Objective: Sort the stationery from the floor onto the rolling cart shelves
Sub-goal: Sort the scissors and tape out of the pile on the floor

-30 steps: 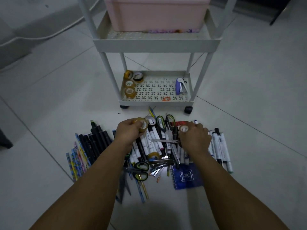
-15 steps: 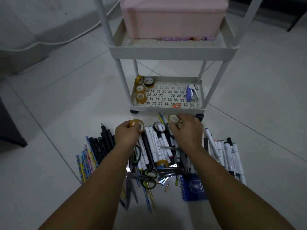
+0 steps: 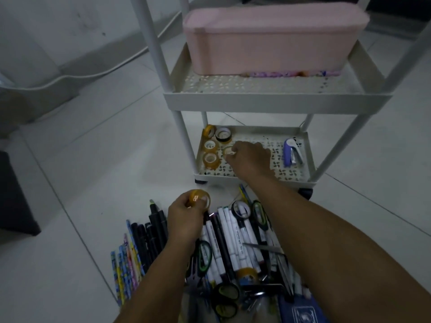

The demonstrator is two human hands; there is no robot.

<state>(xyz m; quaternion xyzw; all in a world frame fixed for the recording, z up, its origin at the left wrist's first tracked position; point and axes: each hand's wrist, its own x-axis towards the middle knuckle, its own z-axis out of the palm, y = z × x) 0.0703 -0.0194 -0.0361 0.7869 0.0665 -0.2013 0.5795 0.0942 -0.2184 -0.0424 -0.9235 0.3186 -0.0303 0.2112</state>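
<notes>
Our right hand (image 3: 248,159) reaches over the bottom shelf (image 3: 254,178) of the rolling cart, its fingers curled round a small clear tape roll (image 3: 229,151) that it holds just beside the rolls already lying there, so we judge the step in hand to be setting this roll down among its kind. Our left hand (image 3: 186,217) hangs over the floor pile, thumb and fingers pinching an orange tape roll (image 3: 198,199) which has not yet reached the cart. The next move, as we read it, calls for letting the clear roll go flat on the perforated shelf without knocking its neighbours, then bringing the orange one across to the same corner. On that shelf's left side we count four tape rolls (image 3: 211,159), two amber ones near the front and an amber and a dark-rimmed one behind; well apart, on the right, lies a purple stapler (image 3: 291,155). The shelf above (image 3: 277,101) carries a long pink box (image 3: 272,40), with something patterned tucked under its right edge, too dim to name. On the floor, markers (image 3: 233,238), scissors (image 3: 204,255), patterned pencils (image 3: 126,264), another tape roll (image 3: 247,275) and a blue notebook (image 3: 300,311) wait to be sorted.
</notes>
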